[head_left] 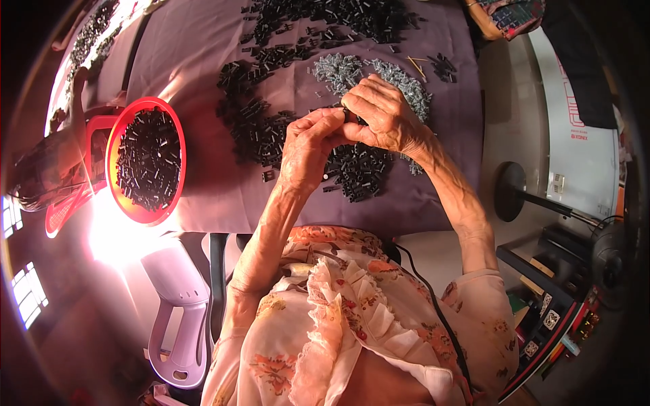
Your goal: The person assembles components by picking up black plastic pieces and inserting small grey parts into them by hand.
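My left hand [306, 147] and my right hand [383, 116] meet over the table, fingertips pinched together. Between them sits a small black plastic piece [348, 115], mostly covered by my fingers. Just below my hands spreads a heap of similar black pieces [359, 177]. Small grey pieces [337, 72] lie in a pile beyond my knuckles, and more of them curve round the right side of my right hand. A larger scatter of black pieces [247, 125] stretches to the left and far side.
A red basket [181, 169] full of black pieces stands at the table's left edge. Two thin sticks [417, 68] lie by the grey pile. A lilac plastic chair [179, 284] is at lower left. Another person's arm [482, 20] shows at far right. A dark cable [433, 298] crosses my blouse.
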Available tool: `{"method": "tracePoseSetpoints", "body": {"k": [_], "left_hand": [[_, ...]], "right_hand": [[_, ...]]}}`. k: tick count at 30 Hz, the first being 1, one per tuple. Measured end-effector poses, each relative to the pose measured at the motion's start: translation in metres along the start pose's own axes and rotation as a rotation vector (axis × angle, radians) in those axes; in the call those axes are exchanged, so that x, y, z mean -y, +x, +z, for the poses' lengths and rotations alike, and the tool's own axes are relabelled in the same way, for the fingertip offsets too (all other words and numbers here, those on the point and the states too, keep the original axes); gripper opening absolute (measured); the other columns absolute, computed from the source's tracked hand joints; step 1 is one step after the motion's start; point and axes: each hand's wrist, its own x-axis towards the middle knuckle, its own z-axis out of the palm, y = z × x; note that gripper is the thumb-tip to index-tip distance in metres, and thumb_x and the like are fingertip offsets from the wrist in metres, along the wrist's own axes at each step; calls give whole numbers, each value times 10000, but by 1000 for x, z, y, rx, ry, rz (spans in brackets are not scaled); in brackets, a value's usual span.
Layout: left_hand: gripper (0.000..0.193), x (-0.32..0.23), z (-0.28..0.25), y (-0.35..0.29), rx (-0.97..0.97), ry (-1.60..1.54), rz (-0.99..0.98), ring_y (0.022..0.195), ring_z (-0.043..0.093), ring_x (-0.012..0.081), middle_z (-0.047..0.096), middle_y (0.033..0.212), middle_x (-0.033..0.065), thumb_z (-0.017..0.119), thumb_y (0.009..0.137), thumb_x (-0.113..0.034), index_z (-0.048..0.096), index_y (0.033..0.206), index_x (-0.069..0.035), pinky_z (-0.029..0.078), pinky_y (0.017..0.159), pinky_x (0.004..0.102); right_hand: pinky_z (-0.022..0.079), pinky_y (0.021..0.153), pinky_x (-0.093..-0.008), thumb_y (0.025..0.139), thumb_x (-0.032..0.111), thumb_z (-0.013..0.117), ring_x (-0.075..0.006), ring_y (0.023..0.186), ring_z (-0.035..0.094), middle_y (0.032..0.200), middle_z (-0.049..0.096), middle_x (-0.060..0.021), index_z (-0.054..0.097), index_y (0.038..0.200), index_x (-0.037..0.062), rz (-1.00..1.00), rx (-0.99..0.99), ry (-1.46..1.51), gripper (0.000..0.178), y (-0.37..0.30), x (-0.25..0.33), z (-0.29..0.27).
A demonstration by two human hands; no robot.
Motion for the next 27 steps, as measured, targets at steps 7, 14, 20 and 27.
{"method": "tracePoseSetpoints", "body": {"k": [7,14,20,27], "left_hand": [[187,3,-3,0,-12,40,-10,732,612,185,613,816,115,538,844,-105,581,891,71,498,752,293],[195,1,-20,-11,-35,170,73,759,607,167,627,837,99,548,852,-144,600,892,40,498,751,297],[197,-80,-62,-39,-499,513,453,728,560,83,632,789,42,641,782,-94,637,946,15,442,679,201],[225,-138,-160,-72,-1023,1541,683,720,626,174,660,809,109,679,748,-202,663,936,-80,474,645,296]], "right_hand": [[427,581,-328,563,73,643,-218,606,501,646,469,-60,502,699,27,-41,8,-14,201,-1,1,3],[450,629,-325,642,217,714,-222,677,541,738,566,-69,579,844,9,24,113,39,320,-1,6,7],[480,608,-326,743,117,658,-256,672,602,774,608,-109,602,871,20,490,109,149,171,-12,-12,34],[468,556,-359,743,94,623,-282,639,578,645,534,-104,515,739,22,490,188,-94,130,-8,-32,87]]}}
